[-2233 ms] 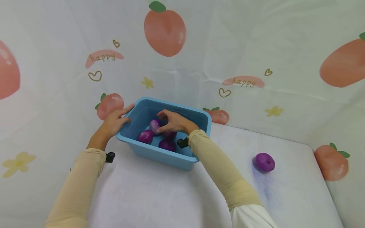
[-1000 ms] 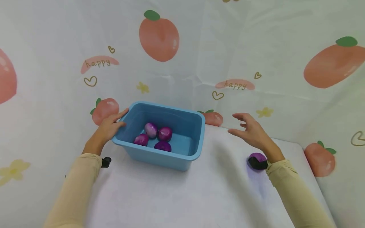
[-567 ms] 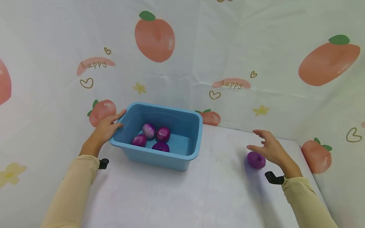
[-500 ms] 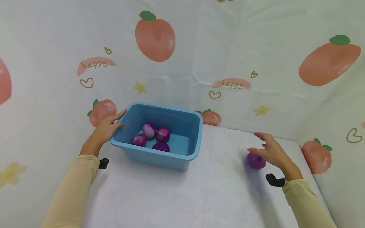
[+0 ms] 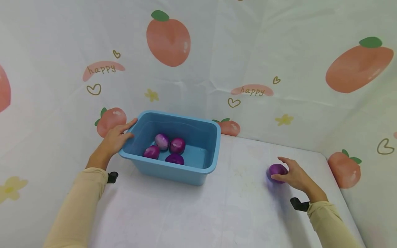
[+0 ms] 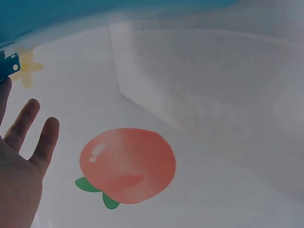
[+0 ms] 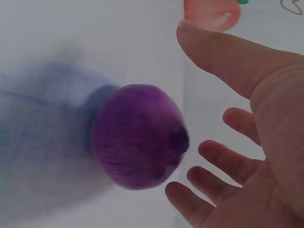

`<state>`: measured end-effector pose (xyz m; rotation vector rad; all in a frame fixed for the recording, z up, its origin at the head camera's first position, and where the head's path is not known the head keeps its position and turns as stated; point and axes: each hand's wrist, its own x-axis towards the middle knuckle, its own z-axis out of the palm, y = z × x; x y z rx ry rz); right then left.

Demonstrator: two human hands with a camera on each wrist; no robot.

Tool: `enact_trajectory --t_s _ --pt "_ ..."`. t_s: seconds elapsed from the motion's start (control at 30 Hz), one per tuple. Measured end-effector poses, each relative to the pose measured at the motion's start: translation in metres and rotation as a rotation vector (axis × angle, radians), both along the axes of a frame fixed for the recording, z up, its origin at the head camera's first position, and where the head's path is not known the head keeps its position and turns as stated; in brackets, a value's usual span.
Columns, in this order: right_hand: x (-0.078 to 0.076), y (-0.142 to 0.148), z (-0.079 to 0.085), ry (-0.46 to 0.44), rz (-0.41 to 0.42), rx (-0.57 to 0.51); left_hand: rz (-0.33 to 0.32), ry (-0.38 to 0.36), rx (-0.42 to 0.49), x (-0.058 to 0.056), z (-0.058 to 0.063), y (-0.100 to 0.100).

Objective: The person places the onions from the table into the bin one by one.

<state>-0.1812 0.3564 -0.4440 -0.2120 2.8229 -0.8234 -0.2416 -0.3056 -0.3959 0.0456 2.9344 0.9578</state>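
A red onion (image 5: 277, 171) lies on the white-covered table at the right. My right hand (image 5: 294, 175) is around it from the right, thumb on the near side and index finger on the far side. In the right wrist view the fingers are spread and a gap shows between them and the onion (image 7: 140, 137). To the left stands a blue plastic tub (image 5: 173, 174) with several red onions (image 5: 177, 145) on its bottom. My left hand (image 5: 114, 139) rests on the tub's left rim; in the left wrist view its visible fingers (image 6: 46, 145) are straight.
A white cloth (image 5: 201, 51) printed with peaches, hearts and flowers hangs behind the table and at its sides. Purple smudges (image 5: 280, 199) mark the table cover near the single onion.
My right hand has left the tub, moved right and come down over the single onion. The left hand has stayed on the tub's rim. The view has shifted slightly.
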Motion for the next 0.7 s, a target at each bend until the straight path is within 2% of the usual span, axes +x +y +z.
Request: enact_trajectory --t_s 0.2,0.47,0.7 --pt "0.000 0.005 -0.016 -0.013 -0.015 0.008 0.006 -0.003 -0.004 0.001 -0.001 0.001" --pt "0.000 0.007 -0.037 0.033 -0.023 -0.061 0.010 -0.018 0.004 0.001 0.000 0.002" --pt "0.001 0.003 -0.044 0.010 -0.033 -0.103 0.003 -0.020 0.008 -0.001 0.001 0.001"
